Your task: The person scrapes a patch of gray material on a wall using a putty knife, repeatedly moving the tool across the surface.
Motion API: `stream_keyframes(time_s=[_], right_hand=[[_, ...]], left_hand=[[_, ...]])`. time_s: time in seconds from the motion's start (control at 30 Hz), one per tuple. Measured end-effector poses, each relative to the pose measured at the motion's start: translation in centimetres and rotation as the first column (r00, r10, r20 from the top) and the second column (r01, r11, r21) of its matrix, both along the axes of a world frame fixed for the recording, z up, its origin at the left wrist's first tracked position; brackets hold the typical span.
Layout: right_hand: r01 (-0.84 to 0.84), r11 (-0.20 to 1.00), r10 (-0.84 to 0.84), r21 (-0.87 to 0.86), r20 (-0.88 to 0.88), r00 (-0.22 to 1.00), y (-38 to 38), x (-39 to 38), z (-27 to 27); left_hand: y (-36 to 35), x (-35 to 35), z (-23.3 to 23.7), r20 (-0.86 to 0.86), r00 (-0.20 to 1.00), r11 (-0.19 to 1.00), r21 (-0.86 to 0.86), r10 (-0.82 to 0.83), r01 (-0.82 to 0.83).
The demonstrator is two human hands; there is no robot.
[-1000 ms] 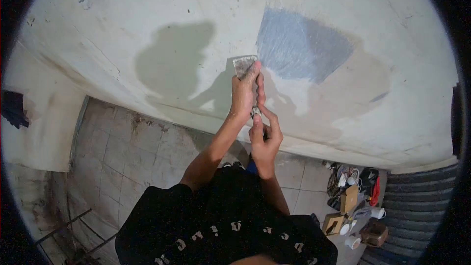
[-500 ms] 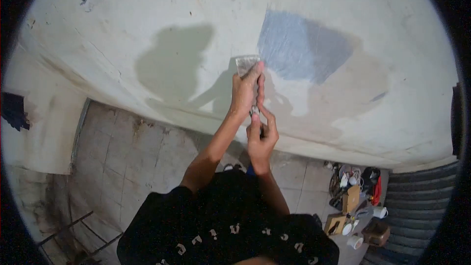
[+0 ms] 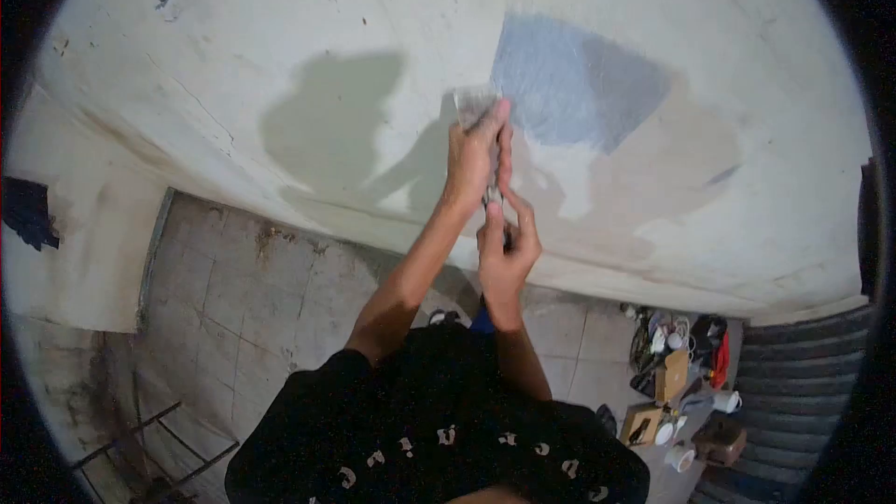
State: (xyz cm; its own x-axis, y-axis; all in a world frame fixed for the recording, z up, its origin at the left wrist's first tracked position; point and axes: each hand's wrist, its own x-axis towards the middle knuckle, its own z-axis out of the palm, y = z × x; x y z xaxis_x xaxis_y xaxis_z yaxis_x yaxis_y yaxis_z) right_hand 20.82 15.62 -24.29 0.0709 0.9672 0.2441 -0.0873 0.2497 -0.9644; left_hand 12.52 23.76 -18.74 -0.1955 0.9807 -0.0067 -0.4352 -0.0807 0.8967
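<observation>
Both hands grip one scraper with a wide metal blade point(image 3: 473, 103), its blade tip on or close to the pale wall point(image 3: 392, 9). My left hand point(image 3: 474, 163) is closed near the blade, with the thumb and fingers against its base. Lower down, my right hand point(image 3: 509, 257) wraps round the handle, which is mostly hidden by the fingers. Just right of the blade, a blue-grey patch point(image 3: 574, 79) stands out on the wall. Shadows of my head and arms fall across the wall around the hands.
Grey floor tiles point(image 3: 252, 289) run along the wall's foot. At lower right lie an open cardboard box point(image 3: 670, 375), white cups point(image 3: 726, 400), a brown case point(image 3: 719, 441) and cables, beside a ribbed dark surface point(image 3: 803, 392). A metal frame point(image 3: 154, 420) is at lower left.
The scraper and both hands have slid a little up the wall, the blade coming alongside the blue-grey patch's left edge. The grip of both hands looks the same.
</observation>
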Motion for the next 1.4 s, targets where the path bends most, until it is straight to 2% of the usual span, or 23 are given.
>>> stream_keyframes(time_s=[0.07,0.13,0.2,0.3,0.33,0.43,0.5,0.6,0.7,0.8,0.9,1.0,1.13,1.23,1.3,1.4], right_hand=[[0.006,1.000,-0.007,0.017,0.038,0.999,0.1,0.0,0.3],[0.041,0.994,-0.049,0.101,0.084,0.995,0.4,0.1,-2.1],[0.057,0.992,-0.065,0.116,0.066,0.996,0.3,-0.3,-2.1],[0.051,0.993,-0.057,0.105,0.055,0.997,0.2,-0.6,-0.4],[0.051,0.993,-0.057,0.104,0.060,0.997,-0.1,-0.6,-0.4],[0.059,0.988,-0.072,0.145,0.081,0.994,-0.3,-0.6,-2.4],[0.043,0.992,-0.051,0.120,0.062,0.997,-0.2,-0.6,-2.3],[0.028,0.992,-0.031,0.122,0.021,0.999,0.4,-1.1,-0.5],[0.010,0.994,-0.012,0.109,0.016,1.000,-0.3,-0.7,-1.6],[-0.035,0.998,0.035,-0.045,0.003,0.999,-1.0,-0.4,-1.5],[-0.033,0.999,0.032,-0.008,-0.094,0.995,-1.1,-0.9,-0.9],[-0.045,0.999,0.046,0.020,-0.066,0.997,-1.0,0.0,-2.9],[-0.036,0.996,0.039,0.082,-0.028,0.999,0.4,-0.4,-0.6],[-0.039,0.998,0.039,0.058,-0.014,0.999,0.1,-0.3,-0.5],[-0.013,0.998,0.012,0.056,0.022,1.000,-0.5,0.0,-3.2],[0.003,0.989,-0.003,0.149,0.001,1.000,0.9,-0.8,-3.0]], left_hand=[[-0.2,0.1,1.1,0.022,1.000,1.000,0.027,0.010,-0.010],[0.3,0.2,-1.5,0.024,1.000,1.000,-0.031,0.003,-0.002],[0.2,0.3,-2.8,0.035,0.999,0.995,-0.097,0.008,-0.005],[0.2,-0.3,0.9,0.007,1.000,1.000,0.022,0.000,0.000],[0.3,-0.4,1.0,0.063,0.998,1.000,0.016,-0.024,0.023],[-0.4,0.2,-1.6,0.007,1.000,0.996,-0.093,-0.003,0.004],[0.2,-0.2,-2.2,0.006,1.000,0.998,-0.067,0.000,0.001],[-0.2,-0.5,1.0,0.014,1.000,1.000,-0.014,-0.012,0.012],[-0.6,-0.2,-0.9,0.048,0.999,0.997,-0.073,-0.011,0.014],[0.1,-0.6,-2.3,0.005,1.000,0.997,-0.080,-0.012,0.012],[-0.2,-0.5,-2.1,0.009,1.000,0.995,-0.095,-0.005,0.006],[-0.7,0.0,-3.5,0.025,0.999,0.994,-0.108,-0.023,0.025],[0.2,-0.3,0.1,0.031,1.000,1.000,0.016,-0.002,0.001],[-0.1,-0.2,0.4,-0.052,0.998,0.998,-0.053,0.031,-0.033],[0.1,0.1,-2.1,0.009,1.000,0.999,-0.051,0.008,-0.008],[0.3,-0.3,-0.6,-0.005,1.000,0.999,-0.045,-0.006,0.006]])
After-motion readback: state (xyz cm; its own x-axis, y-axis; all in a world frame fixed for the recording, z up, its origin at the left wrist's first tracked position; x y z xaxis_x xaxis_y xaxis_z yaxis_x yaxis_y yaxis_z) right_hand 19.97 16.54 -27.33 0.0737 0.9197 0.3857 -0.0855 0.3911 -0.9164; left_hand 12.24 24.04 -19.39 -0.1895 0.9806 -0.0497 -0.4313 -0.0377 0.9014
